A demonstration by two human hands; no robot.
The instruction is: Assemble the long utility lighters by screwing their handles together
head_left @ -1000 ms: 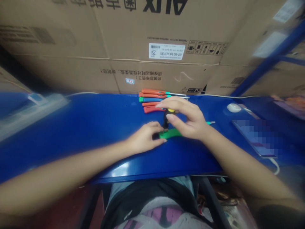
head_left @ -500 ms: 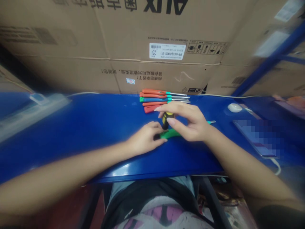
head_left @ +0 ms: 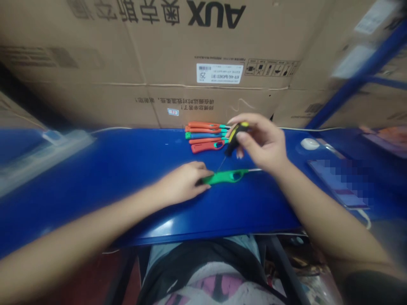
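Head view: my left hand [head_left: 187, 182] pinches the green lighter [head_left: 219, 177], likely to steady it, while my right hand [head_left: 265, 142] grips a slanted screwdriver [head_left: 234, 137].

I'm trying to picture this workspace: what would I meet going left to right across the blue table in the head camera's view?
Pale power strip, left hand's fingers, green-handled tool, white rounded object, flat screened device.
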